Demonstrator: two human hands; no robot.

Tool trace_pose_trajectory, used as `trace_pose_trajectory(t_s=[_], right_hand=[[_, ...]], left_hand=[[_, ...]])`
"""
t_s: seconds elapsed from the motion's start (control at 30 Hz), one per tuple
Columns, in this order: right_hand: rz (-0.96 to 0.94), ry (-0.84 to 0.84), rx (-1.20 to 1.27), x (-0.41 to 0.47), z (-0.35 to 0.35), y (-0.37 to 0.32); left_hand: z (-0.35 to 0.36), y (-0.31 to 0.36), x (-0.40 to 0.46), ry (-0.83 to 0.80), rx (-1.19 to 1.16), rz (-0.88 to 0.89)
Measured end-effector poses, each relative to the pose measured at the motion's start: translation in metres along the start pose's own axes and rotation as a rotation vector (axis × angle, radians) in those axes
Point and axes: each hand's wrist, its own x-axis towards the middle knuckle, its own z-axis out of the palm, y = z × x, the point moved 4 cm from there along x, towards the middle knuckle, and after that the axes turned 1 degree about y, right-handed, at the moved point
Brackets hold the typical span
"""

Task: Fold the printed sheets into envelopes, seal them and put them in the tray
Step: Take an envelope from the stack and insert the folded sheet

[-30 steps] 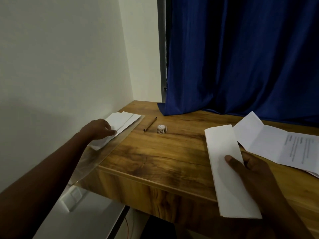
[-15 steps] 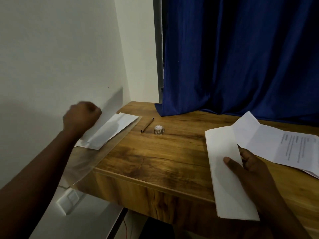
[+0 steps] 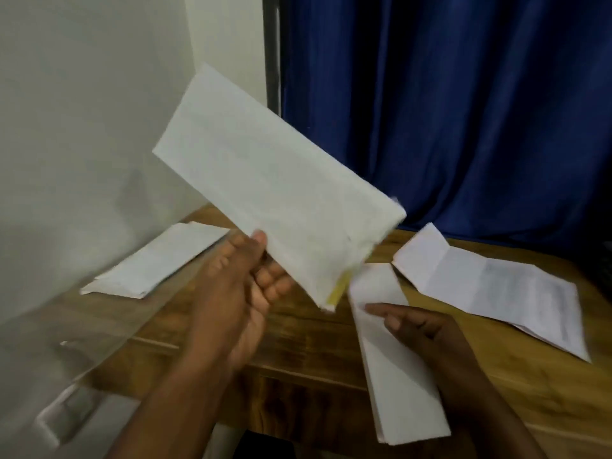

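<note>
- Blue curtain hangs behind a wooden desk pushed against a white wall; motion blur softens much of the view.
- Held above the desk, the left hand pinches an envelope by its lower edge, thumb on the near face and fingers curled behind. A yellowish strip shows at its lower right corner, perhaps the open end, though blur hides whether it is sealed.
- Lower right, the right hand grips a folded sheet that lies on the desk and overhangs its front edge, thumb on top and the other fingers tucked at its right edge.
- Just beyond that hand, a printed sheet lies creased but open, so its folding looks unfinished.
- Near the wall, more white envelopes sit stacked in what appears to be a clear tray at the desk's left edge.
- Judged from this, the work is midway: no sheet is visibly inside the raised envelope, and inserting, sealing and traying remain for the folded sheet, then everything for the open one.
</note>
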Motion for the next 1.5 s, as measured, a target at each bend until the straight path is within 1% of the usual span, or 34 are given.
trace_pose_trajectory(t_s=[0.07,0.17,0.23,0.3,0.33,0.37,0.4,0.43,0.47,0.5,0.53,0.57,0.63,0.67,0.73,0.77,0.83,0.87,0.93,0.97,1.03,1.17,1.3,1.5], right_hand=[[-0.03,-0.026,0.036,-0.004,-0.005,-0.004],[-0.038,0.006,0.055,-0.006,-0.011,-0.006],[0.036,0.059,0.1,-0.002,-0.014,-0.001],[0.108,0.106,0.119,0.001,-0.015,0.005],[0.125,0.12,0.115,0.003,-0.015,0.007],[0.134,0.126,0.104,0.004,-0.016,0.009],[0.144,0.13,0.089,0.005,-0.015,0.009],[0.152,0.129,0.081,0.005,-0.015,0.009],[0.158,0.131,0.086,0.006,-0.015,0.01],[0.165,0.133,0.084,0.007,-0.017,0.013],[0.172,0.14,0.079,0.008,-0.019,0.014],[0.179,0.148,0.074,0.009,-0.02,0.014],[0.183,0.156,0.071,0.009,-0.022,0.018],[0.185,0.164,0.056,0.009,-0.022,0.018],[0.193,0.174,0.008,0.009,-0.021,0.019],[0.198,0.176,-0.013,0.009,-0.021,0.02],[0.196,0.211,-0.029,0.009,-0.02,0.019],[0.176,0.229,-0.029,0.009,-0.02,0.018],[0.138,0.199,-0.026,0.007,-0.018,0.017],[0.127,0.173,-0.033,0.006,-0.016,0.015],[0.115,0.155,-0.045,0.005,-0.015,0.013],[0.099,0.124,-0.074,0.007,-0.014,0.012],[0.092,0.133,-0.139,0.008,-0.013,0.012],[0.132,0.153,-0.145,0.012,-0.013,0.014]], left_hand=[[0.006,-0.035,-0.017,0.022,-0.028,-0.087],[0.01,-0.07,-0.036,0.085,-0.086,-0.178],[0.007,-0.087,-0.047,0.131,-0.109,-0.243],[0.004,-0.098,-0.056,0.13,-0.118,-0.357],[0.003,-0.101,-0.061,0.123,-0.087,-0.428],[0.003,-0.101,-0.065,0.097,-0.003,-0.515],[0.004,-0.098,-0.068,0.039,0.134,-0.62],[0.006,-0.094,-0.073,-0.055,0.279,-0.731],[0.006,-0.089,-0.079,-0.185,0.41,-0.82],[0.006,-0.084,-0.082,-0.317,0.531,-0.856],[0.006,-0.078,-0.083,-0.439,0.644,-0.812],[0.009,-0.072,-0.08,-0.528,0.738,-0.691],[0.019,-0.052,-0.074,-0.689,0.866,-0.325],[0.023,-0.046,-0.069,-0.734,0.93,-0.166],[0.032,-0.038,-0.051,-0.726,1.109,0.077],[0.038,-0.039,-0.042,-0.729,1.207,0.174],[0.048,-0.048,-0.019,-0.813,1.365,0.347],[0.052,-0.056,-0.008,-0.874,1.421,0.379],[0.054,-0.071,0.014,-0.984,1.508,0.304],[0.053,-0.078,0.022,-1.021,1.528,0.272],[0.05,-0.089,0.031,-1.055,1.531,0.284],[0.034,-0.108,0.026,-1.027,1.501,0.344],[0.03,-0.109,0.022,-0.956,1.54,0.459],[0.026,-0.103,0.02,-0.914,1.45,0.425]])
